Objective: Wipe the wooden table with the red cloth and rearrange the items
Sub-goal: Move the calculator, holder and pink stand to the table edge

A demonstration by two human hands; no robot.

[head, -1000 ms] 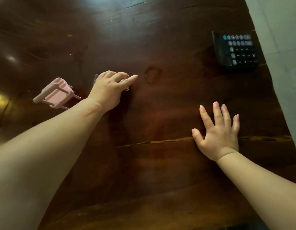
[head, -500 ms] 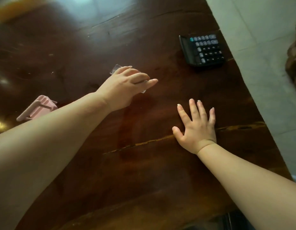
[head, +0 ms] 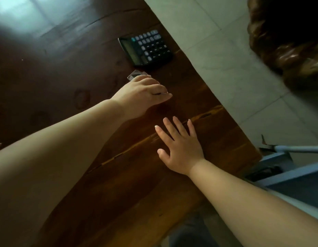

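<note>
left hand (head: 143, 94): palm down, fingers curled over a small clear flat plastic piece (head: 135, 75); only its far corner shows past the knuckles. Closed on it from above; pinched or just pressed to the wood, can't tell.
right hand (head: 179, 147): flat on the dark wooden table (head: 217, 139), fingers spread, holding nothing. Looks like bracing.
clear piece location: on the tabletop under the left hand, right-hand part of the table, just on the near side of the black desk calculator (head: 147, 48). Apart from it, not touching as far as I can see.
calculator: lies flat near the table's right edge, keys up, display end toward the table's middle.
key relation: calculator sits beyond the left hand's fingertips, up and slightly right in the head view. Left hand is the nearer one; right hand is well back toward the person.
clear piece axis: mostly hidden, can't call the long axis.
red cloth: not in view.
step (my read): rearranging, not wiping. Clear piece is being set next to the calculator.
next move needs: a short push or lift-and-place away from the body, stopping before the calculator's near edge. Thin flat plastic on polished wood should slide easily.
risk: bumping the calculator toward the right edge; floor tiles (head: 226, 50) are directly beyond.
other: carved dark wooden furniture (head: 288, 41) off to the right, a blue frame (head: 286, 168) at the near right corner. Neither in play.
</note>
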